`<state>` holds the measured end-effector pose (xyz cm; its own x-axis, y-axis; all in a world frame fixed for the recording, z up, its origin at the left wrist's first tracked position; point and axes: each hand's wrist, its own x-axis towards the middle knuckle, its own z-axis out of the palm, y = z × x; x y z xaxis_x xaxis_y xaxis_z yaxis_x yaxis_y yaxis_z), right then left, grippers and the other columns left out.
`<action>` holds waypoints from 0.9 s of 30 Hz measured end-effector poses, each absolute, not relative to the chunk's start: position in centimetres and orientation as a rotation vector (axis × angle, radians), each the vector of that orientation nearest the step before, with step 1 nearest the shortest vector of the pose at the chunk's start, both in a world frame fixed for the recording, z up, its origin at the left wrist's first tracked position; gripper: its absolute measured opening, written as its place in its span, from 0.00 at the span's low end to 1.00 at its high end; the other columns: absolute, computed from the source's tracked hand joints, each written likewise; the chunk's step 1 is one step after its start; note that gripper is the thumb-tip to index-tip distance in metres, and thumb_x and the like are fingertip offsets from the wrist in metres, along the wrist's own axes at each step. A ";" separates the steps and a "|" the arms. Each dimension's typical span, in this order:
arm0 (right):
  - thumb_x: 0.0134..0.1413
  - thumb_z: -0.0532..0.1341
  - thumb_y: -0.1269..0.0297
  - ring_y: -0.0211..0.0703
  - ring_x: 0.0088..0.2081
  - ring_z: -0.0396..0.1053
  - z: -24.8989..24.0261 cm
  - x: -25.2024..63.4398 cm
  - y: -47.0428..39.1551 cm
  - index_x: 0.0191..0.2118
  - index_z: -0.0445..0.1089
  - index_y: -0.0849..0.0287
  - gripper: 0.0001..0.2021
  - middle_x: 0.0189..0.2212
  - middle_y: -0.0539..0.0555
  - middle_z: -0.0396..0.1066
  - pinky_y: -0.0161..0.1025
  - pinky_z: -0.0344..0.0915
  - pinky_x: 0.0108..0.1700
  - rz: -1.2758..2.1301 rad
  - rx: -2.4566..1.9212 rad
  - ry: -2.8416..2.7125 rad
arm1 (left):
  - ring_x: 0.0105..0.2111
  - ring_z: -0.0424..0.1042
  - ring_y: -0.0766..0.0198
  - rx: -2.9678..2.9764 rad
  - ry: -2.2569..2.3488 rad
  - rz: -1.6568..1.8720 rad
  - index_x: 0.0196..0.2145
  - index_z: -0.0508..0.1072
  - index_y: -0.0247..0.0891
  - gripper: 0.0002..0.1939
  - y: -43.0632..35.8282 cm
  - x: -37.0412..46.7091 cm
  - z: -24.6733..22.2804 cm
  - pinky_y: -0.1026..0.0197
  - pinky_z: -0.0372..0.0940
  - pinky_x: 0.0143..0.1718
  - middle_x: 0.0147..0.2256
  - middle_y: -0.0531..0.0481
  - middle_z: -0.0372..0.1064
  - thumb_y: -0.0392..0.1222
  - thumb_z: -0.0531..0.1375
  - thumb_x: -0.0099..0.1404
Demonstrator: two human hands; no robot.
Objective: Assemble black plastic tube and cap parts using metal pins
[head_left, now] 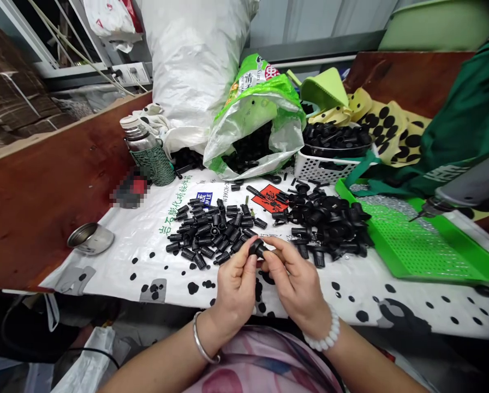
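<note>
Between my two hands, above the front of the table, is a small black plastic part (pixel 257 248) with a wider round end. My left hand (pixel 237 286) pinches that round end between thumb and fingers. My right hand (pixel 296 284) has its thumb and fingers closed on the other end, which they mostly cover. Beyond my left hand lies a loose pile of black ribbed plastic sleeves (pixel 206 232). Past my right hand is a heap of larger black plastic pieces with wide round heads (pixel 330 218).
A green tray (pixel 441 256) of small shiny pieces stands right, with an electric screwdriver (pixel 469 183) above it. Behind are an open green-white bag (pixel 261 109) and a white basket (pixel 320 166) of black parts. Left are a metal cup (pixel 91 238) and a thermos (pixel 146 147).
</note>
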<state>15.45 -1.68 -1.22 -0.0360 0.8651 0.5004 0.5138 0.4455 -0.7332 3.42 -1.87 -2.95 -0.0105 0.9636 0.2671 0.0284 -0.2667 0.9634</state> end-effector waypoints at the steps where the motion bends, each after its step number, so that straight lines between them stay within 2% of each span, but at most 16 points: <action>1: 0.62 0.51 0.66 0.41 0.35 0.75 -1.2 15.5 -1.8 0.50 0.63 0.61 0.13 0.38 0.57 0.75 0.37 0.72 0.36 0.419 -1.202 -1.719 | 0.50 0.69 0.63 1.399 1.098 1.399 0.52 0.69 0.36 0.17 -1.8 3.4 -2.9 0.63 0.64 0.53 0.50 0.47 0.70 0.39 0.53 0.67; 5: 0.61 0.52 0.66 0.46 0.39 0.73 -0.9 15.8 -2.1 0.51 0.62 0.65 0.15 0.42 0.63 0.73 0.39 0.70 0.38 0.075 -1.127 -1.901 | 0.46 0.72 0.60 1.327 1.110 1.383 0.52 0.69 0.34 0.17 -1.7 3.1 -2.7 0.60 0.67 0.50 0.49 0.45 0.71 0.40 0.54 0.66; 7: 0.61 0.52 0.67 0.46 0.35 0.73 -0.8 15.9 -2.2 0.48 0.64 0.66 0.12 0.37 0.62 0.74 0.39 0.69 0.35 -0.070 -1.119 -1.947 | 0.45 0.72 0.60 1.330 1.110 1.388 0.52 0.69 0.35 0.18 -1.7 3.0 -2.7 0.61 0.68 0.49 0.49 0.45 0.71 0.41 0.54 0.67; 9: 0.62 0.50 0.67 0.42 0.27 0.72 -0.7 15.9 -2.2 0.40 0.66 0.64 0.10 0.27 0.57 0.74 0.36 0.66 0.29 -0.034 -1.178 -1.958 | 0.47 0.71 0.61 1.383 1.124 1.389 0.52 0.68 0.36 0.17 -1.8 2.8 -2.7 0.62 0.67 0.49 0.50 0.46 0.70 0.40 0.53 0.67; 12: 0.64 0.47 0.64 0.36 0.19 0.65 -0.4 16.0 -2.3 0.30 0.65 0.59 0.14 0.18 0.49 0.67 0.32 0.59 0.22 0.236 -1.305 -1.960 | 0.48 0.71 0.62 1.463 1.147 1.366 0.53 0.68 0.37 0.17 -1.9 2.5 -2.9 0.64 0.67 0.50 0.49 0.47 0.71 0.39 0.53 0.67; 16: 0.63 0.49 0.59 0.37 0.23 0.67 -0.4 15.9 -2.5 0.38 0.66 0.61 0.13 0.22 0.52 0.70 0.32 0.59 0.26 0.228 -1.313 -1.959 | 0.47 0.71 0.62 1.504 1.182 1.359 0.53 0.68 0.38 0.17 -1.9 2.1 -3.2 0.64 0.66 0.49 0.48 0.48 0.71 0.38 0.52 0.68; 18: 0.62 0.49 0.58 0.38 0.23 0.67 -0.8 15.6 -2.4 0.37 0.66 0.62 0.14 0.22 0.53 0.70 0.33 0.58 0.26 0.220 -1.327 -1.936 | 0.48 0.71 0.63 1.560 1.198 1.376 0.53 0.67 0.37 0.17 -1.9 2.0 -3.4 0.64 0.65 0.51 0.49 0.47 0.71 0.37 0.51 0.68; 20: 0.62 0.48 0.57 0.37 0.21 0.63 -1.1 15.2 -2.3 0.30 0.64 0.60 0.16 0.19 0.51 0.66 0.33 0.56 0.24 0.452 -1.364 -1.849 | 0.48 0.70 0.63 1.648 1.190 1.393 0.53 0.67 0.37 0.17 -2.0 2.0 -3.4 0.64 0.64 0.52 0.50 0.46 0.70 0.35 0.50 0.68; 22: 0.61 0.47 0.52 0.34 0.17 0.57 -1.1 14.8 -2.2 0.27 0.62 0.59 0.19 0.15 0.47 0.60 0.31 0.54 0.21 0.916 -1.355 -1.628 | 0.48 0.70 0.64 1.737 1.181 1.418 0.54 0.66 0.37 0.18 -2.0 2.1 -3.4 0.64 0.64 0.52 0.50 0.45 0.70 0.34 0.50 0.68; 25: 0.58 0.45 0.44 0.30 0.11 0.42 -0.4 14.3 -2.2 0.26 0.59 0.57 0.23 0.10 0.40 0.47 0.29 0.48 0.14 1.623 -1.213 -1.115 | 0.48 0.70 0.64 1.849 1.150 1.477 0.55 0.65 0.37 0.19 -1.9 2.2 -3.0 0.64 0.64 0.51 0.50 0.45 0.70 0.32 0.50 0.67; 27: 0.56 0.44 0.41 0.28 0.10 0.36 0.1 14.2 -2.2 0.26 0.59 0.57 0.24 0.08 0.37 0.43 0.29 0.47 0.12 1.877 -1.125 -0.906 | 0.49 0.70 0.63 1.899 1.110 1.512 0.56 0.64 0.37 0.20 -1.7 2.1 -2.8 0.63 0.64 0.52 0.51 0.44 0.69 0.31 0.50 0.67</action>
